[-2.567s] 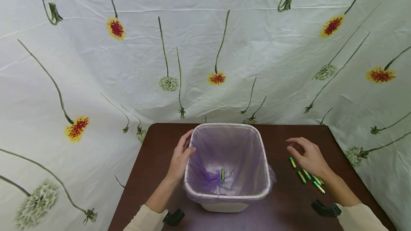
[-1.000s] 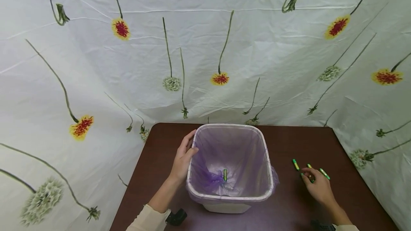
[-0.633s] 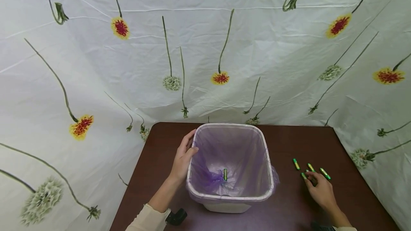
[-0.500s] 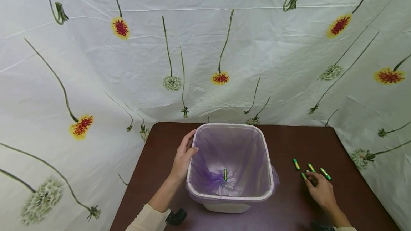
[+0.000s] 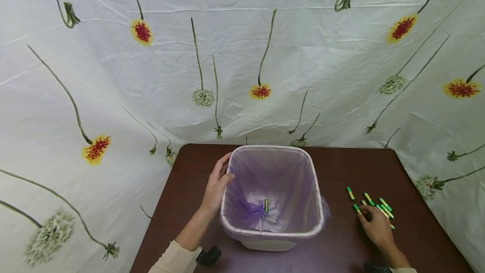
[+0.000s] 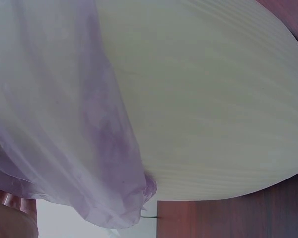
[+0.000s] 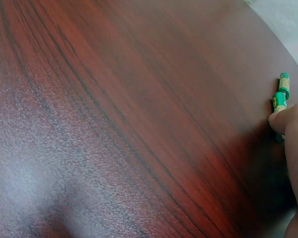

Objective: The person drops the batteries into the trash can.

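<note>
A bin (image 5: 270, 234) lined with a sheer purple bag (image 5: 273, 180) stands upright on the table, and one green battery (image 5: 266, 206) lies at its bottom. My left hand (image 5: 214, 192) grips the bin's left rim, thumb over the edge and fingers along the outside. In the left wrist view the bag (image 6: 104, 148) hangs over the bin's pale wall (image 6: 213, 99). Right of the bin, my right hand (image 5: 377, 226) pinches a green battery (image 5: 356, 208) between thumb and finger at the table. The right wrist view shows the thumb against that battery (image 7: 279, 101).
Several loose green batteries lie around the right hand, including one farther left (image 5: 350, 194) and one at the back right (image 5: 385, 204). The dark wooden table (image 5: 333, 167) ends at a flower-printed white cloth (image 5: 235, 54) behind and at both sides.
My right hand has come down from above the batteries, taken hold of one and shifted slightly left with it, uncovering batteries to its right. The left hand keeps its grip on the rim.
</note>
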Demonstrator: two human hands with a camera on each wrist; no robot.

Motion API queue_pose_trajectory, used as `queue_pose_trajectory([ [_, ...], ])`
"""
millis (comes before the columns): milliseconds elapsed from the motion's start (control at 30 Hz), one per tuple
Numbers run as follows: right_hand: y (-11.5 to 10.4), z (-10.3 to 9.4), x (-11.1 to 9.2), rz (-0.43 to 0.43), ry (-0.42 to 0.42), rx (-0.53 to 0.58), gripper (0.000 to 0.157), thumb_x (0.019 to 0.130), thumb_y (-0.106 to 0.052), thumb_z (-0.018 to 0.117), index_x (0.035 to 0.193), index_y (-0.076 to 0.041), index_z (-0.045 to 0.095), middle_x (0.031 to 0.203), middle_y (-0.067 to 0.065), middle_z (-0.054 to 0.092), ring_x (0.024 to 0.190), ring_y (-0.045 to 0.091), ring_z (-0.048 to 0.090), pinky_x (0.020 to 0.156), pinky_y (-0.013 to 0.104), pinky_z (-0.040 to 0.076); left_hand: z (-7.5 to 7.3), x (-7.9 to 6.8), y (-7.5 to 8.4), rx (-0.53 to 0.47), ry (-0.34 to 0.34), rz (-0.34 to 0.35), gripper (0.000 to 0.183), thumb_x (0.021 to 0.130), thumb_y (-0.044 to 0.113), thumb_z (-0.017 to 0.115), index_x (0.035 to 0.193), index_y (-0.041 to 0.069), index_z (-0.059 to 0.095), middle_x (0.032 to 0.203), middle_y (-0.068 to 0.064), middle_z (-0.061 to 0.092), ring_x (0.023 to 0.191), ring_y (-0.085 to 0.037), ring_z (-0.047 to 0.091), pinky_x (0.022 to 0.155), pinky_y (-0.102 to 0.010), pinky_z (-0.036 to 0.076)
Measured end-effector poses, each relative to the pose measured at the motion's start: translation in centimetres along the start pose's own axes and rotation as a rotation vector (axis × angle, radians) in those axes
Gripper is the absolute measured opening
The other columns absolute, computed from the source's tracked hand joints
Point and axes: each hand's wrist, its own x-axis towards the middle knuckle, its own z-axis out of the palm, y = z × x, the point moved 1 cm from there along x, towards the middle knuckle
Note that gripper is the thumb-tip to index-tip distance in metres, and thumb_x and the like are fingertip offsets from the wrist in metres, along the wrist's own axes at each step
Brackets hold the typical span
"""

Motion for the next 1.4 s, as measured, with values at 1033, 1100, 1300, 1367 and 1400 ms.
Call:
queue_pose_trajectory([
  [1033, -0.8, -1.3, 0.0, -0.186, 0.179, -0.035, 0.018, 0.091, 0.008, 0.069, 0.108, 0.005, 0.069, 0.090, 0.013, 0.062, 0.073, 0.022, 0.050, 0.060, 0.038, 0.039, -0.1, 0.0, -0.3, -0.006, 0.002, 0.006, 0.059, 0.098, -0.003, 0.045, 0.156, -0.003, 0.035, 0.154, -0.024, 0.043, 0.137, -0.037, 0.044, 0.104, -0.029, 0.045],
  [1100, -1.1, -1.6, 0.4, -0.227, 0.213, -0.030, 0.018, 0.089, 0.009, 0.070, 0.107, 0.005, 0.070, 0.089, 0.012, 0.062, 0.073, 0.019, 0.050, 0.060, 0.037, 0.039, -0.1, 0.0, -0.2, -0.007, 0.003, 0.007, 0.059, 0.098, -0.003, 0.045, 0.156, -0.003, 0.035, 0.154, -0.024, 0.043, 0.136, -0.038, 0.044, 0.104, -0.029, 0.045],
  [1300, -2.6, -2.8, 1.5, -0.297, 0.222, 0.001, 0.018, 0.090, 0.010, 0.070, 0.108, 0.004, 0.069, 0.095, 0.014, 0.063, 0.074, 0.016, 0.052, 0.057, 0.032, 0.041, -0.1, 0.0, -0.2, -0.011, 0.007, 0.003, 0.059, 0.098, -0.003, 0.045, 0.156, -0.002, 0.035, 0.155, -0.024, 0.043, 0.136, -0.037, 0.044, 0.103, -0.029, 0.045],
  [1367, -3.2, -3.2, 1.9, -0.293, 0.195, 0.011, 0.017, 0.092, 0.009, 0.069, 0.109, 0.004, 0.069, 0.098, 0.016, 0.063, 0.077, 0.020, 0.055, 0.058, 0.032, 0.043, -0.1, 0.0, -0.2, -0.011, 0.006, -0.003, 0.059, 0.098, -0.003, 0.045, 0.156, -0.002, 0.035, 0.154, -0.024, 0.043, 0.136, -0.037, 0.045, 0.104, -0.030, 0.045],
  [1400, -3.5, -3.4, 2.0, -0.292, 0.185, 0.010, 0.017, 0.093, 0.008, 0.068, 0.110, 0.003, 0.068, 0.101, 0.017, 0.064, 0.080, 0.023, 0.057, 0.059, 0.033, 0.045, -0.1, 0.0, -0.2, -0.011, 0.005, -0.003, 0.059, 0.098, -0.003, 0.045, 0.156, -0.002, 0.035, 0.154, -0.024, 0.043, 0.135, -0.037, 0.045, 0.104, -0.031, 0.045],
])
